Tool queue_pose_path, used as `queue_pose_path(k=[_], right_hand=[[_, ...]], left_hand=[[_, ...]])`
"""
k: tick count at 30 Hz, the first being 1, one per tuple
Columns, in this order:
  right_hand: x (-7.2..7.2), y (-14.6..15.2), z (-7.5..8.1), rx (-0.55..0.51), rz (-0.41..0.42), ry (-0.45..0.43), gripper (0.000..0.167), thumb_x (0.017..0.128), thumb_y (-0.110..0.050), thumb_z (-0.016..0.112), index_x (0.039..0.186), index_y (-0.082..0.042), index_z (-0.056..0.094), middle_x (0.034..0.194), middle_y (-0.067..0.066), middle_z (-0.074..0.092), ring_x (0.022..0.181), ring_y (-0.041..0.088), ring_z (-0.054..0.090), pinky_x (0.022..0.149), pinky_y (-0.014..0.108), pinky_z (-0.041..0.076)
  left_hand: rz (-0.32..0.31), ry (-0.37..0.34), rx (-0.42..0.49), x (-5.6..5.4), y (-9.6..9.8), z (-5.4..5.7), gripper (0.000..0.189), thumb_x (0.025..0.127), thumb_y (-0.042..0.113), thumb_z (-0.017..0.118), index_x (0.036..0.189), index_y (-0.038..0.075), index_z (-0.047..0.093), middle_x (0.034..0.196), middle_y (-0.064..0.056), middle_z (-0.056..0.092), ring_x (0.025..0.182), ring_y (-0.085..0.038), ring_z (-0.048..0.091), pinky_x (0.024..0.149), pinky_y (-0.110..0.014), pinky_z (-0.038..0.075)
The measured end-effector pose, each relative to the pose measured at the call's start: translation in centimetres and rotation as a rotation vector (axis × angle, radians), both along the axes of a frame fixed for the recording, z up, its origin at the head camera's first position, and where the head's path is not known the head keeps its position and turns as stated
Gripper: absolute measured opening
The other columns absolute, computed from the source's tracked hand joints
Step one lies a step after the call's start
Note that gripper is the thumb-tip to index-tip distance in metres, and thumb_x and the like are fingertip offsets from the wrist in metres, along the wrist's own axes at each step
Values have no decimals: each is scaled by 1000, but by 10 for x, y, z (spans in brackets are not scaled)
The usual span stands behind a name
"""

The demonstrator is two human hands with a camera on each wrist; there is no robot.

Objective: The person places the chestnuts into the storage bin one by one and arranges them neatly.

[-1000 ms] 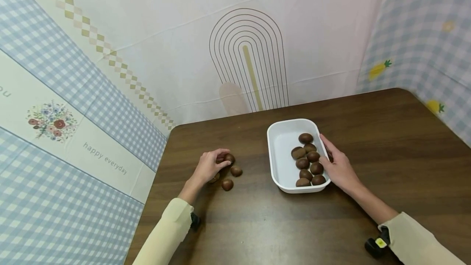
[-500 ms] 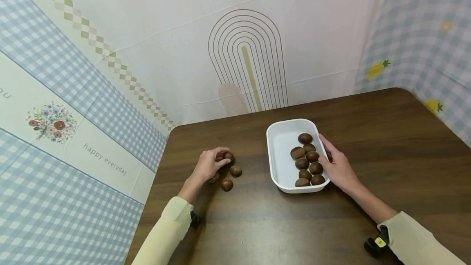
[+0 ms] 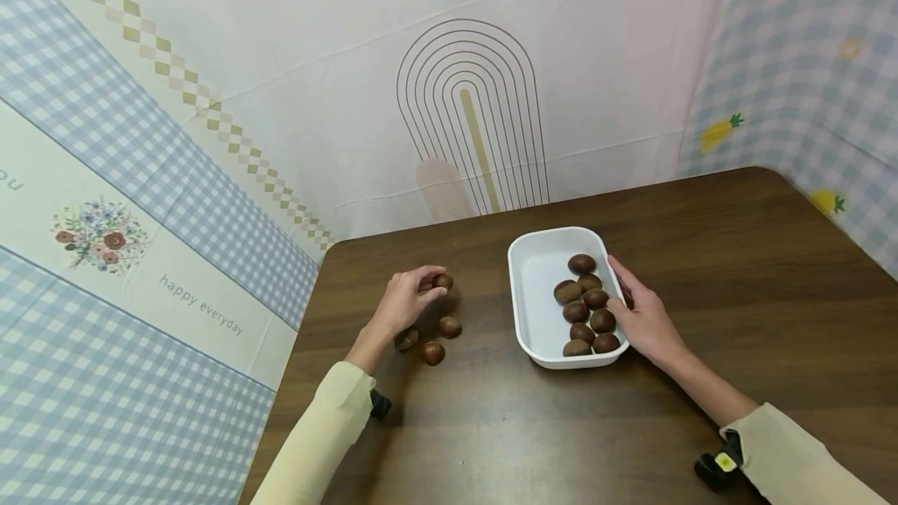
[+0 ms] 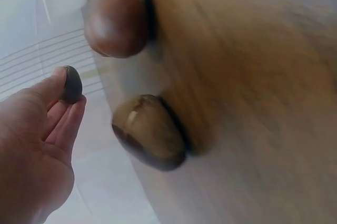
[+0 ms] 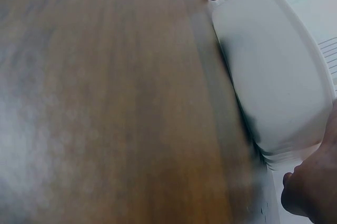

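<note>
Between the thumb and fingertips of my left hand (image 3: pixel 405 301) is a brown chestnut (image 3: pixel 443 281), pinched above the table. The left wrist view shows that chestnut (image 4: pixel 72 84) seen edge-on at the fingertips. Closer to me lie 3 loose chestnuts: one on the right (image 3: pixel 450 326), a front one (image 3: pixel 433 353) and a left one (image 3: pixel 406 339) near my wrist. My right hand (image 3: pixel 651 324) grips the right wall of a white rectangular tray (image 3: pixel 535 279), its thumb at the rim. Several chestnuts (image 3: pixel 576 311) rest in the tray's right half.
A dark wood table (image 3: pixel 505 427) carries everything, its back edge meeting a patterned cloth wall (image 3: pixel 316 84). Checked cloth (image 3: pixel 91 365) hangs along the left side. A black wrist camera (image 3: pixel 717 470) sits at my right cuff.
My left hand has moved slightly up and away with the pinched chestnut, uncovering the left chestnut more. The right hand and the tray stay in place.
</note>
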State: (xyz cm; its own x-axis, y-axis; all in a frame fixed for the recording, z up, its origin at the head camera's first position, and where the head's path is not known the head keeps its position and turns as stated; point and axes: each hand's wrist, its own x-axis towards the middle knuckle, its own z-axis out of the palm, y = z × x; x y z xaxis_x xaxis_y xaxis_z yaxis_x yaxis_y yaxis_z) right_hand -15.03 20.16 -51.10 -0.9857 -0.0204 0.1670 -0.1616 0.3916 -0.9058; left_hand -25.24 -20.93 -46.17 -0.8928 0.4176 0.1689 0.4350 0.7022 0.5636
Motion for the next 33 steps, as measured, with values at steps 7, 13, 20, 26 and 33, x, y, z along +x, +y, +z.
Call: queue_pose_path(k=[7,13,20,26,33], right_hand=[[-2,0,-1,-1,-1,9,70,104,-1,49,170,-9,24,167,29,31,148,50,38,114,66,35],[-5,1,-2,-6,7,11,71,105,0,49,170,-10,24,167,29,31,147,50,38,112,68,36],[-7,2,-4,-9,8,10,70,105,0,49,170,-11,24,168,28,31,148,50,38,113,68,35],[-7,2,-5,-14,17,2,70,106,-1,48,171,-12,23,167,28,31,147,51,39,111,69,37],[-7,2,-4,-17,11,-7,72,105,-1,49,171,-14,23,168,28,30,148,51,37,112,69,36]], left_hand=[[-36,37,20,-10,18,5,28,101,5,74,128,1,73,123,-7,77,110,-20,75,94,-33,60],[-48,11,-31,-10,31,4,29,100,5,74,129,2,74,122,-7,77,109,-20,75,92,-32,61],[-122,-6,-48,-8,48,0,30,100,4,75,129,-2,73,124,-11,76,110,-22,75,95,-34,60],[-168,5,-81,-8,61,-9,32,99,8,77,130,0,72,125,-10,76,110,-21,75,95,-32,60],[-203,-18,-106,-8,76,-18,34,99,15,79,131,5,73,124,-5,77,111,-14,74,95,-26,58]])
